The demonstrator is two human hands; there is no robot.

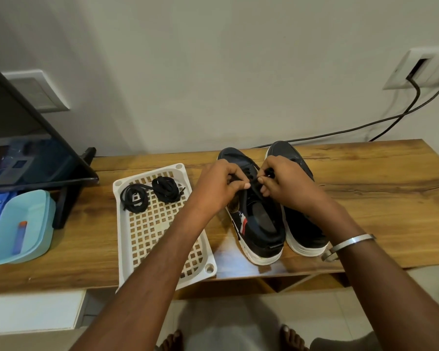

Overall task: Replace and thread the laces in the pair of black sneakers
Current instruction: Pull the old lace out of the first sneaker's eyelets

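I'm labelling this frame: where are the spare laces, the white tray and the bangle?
spare laces [147, 192], head view, on the coiled bundles.
white tray [119, 219], head view, on its left rim.
bangle [350, 241], head view, on the metal band.

A single head-worn wide-angle view looks forward and steeply down from close above the brown wood-grain surface [365, 188], facing the plain pale wall [213, 59] behind it.

no readable text, label or number on any surface here
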